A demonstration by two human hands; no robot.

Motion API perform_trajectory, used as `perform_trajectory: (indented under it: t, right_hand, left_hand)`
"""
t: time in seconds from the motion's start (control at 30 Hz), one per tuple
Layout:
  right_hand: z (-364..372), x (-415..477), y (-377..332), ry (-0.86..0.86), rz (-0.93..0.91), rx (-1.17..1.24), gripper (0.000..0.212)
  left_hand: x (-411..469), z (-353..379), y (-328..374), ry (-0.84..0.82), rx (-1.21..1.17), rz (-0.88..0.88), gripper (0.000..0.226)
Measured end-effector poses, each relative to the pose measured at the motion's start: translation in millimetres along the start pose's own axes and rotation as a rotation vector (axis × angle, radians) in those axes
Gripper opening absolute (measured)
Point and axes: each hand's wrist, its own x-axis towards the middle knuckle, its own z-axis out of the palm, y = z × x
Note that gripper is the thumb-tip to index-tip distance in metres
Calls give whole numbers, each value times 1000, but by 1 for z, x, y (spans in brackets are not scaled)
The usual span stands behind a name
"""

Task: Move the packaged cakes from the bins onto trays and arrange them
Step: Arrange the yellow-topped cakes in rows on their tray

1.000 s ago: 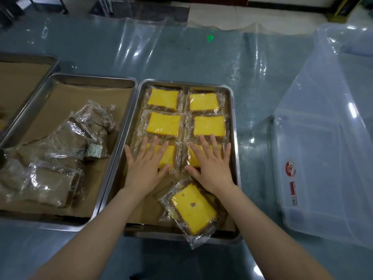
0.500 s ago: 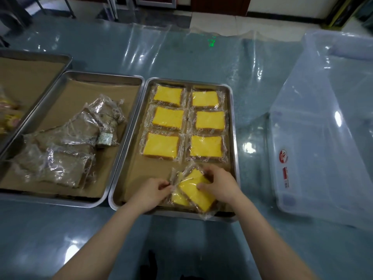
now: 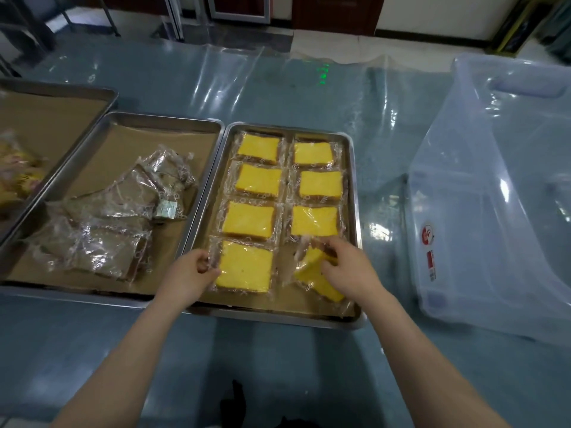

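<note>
Steel tray [image 3: 355,193] on the right has six wrapped yellow cakes [image 3: 319,183] lined up two across in its far rows. Left hand [image 3: 188,273] pinches the wrapper edge of a seventh cake [image 3: 244,267], which lies flat at the near left. Right hand [image 3: 349,267] has its fingers curled over an eighth cake [image 3: 315,278], tilted and crooked at the near right. It looks like a grip, though the thumb's hidden. Clear bin [image 3: 494,211] sits right of the tray. The middle tray [image 3: 160,118] holds a heap of brown wrapped cakes [image 3: 102,242].

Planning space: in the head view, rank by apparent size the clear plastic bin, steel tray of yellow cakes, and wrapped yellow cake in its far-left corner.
1. clear plastic bin, though cropped by the frame
2. steel tray of yellow cakes
3. wrapped yellow cake
</note>
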Motion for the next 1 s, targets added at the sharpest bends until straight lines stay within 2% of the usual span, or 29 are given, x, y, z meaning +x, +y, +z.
perform_trajectory:
  t: [0.13,0.23,0.3,0.4,0.47,0.53,0.93,1.0]
  right_hand:
    - [26,6,-6,16,-184,-454,66]
    - [47,5,-3,15,-176,-470,75]
    - [61,1,1,-59,-160,-460,76]
    - [74,-2,9,-141,-125,-524,80]
    - [74,0,11,-159,-107,-546,82]
    - [72,1,11,-177,-92,-555,83]
    - [63,-13,8,-246,-55,-542,86]
    - [61,-14,4,-205,-68,-545,87]
  left_hand:
    - [-10,8,1,159,257,133,62]
    - [-11,20,11,240,366,322,66]
    - [-6,30,19,178,433,392,67]
    - [5,47,19,-5,631,445,70]
    - [10,56,13,-116,712,414,70]
    - [12,60,8,-160,731,364,69]
    - [-5,65,17,-194,717,243,68]
    - [-8,65,17,-206,717,233,69]
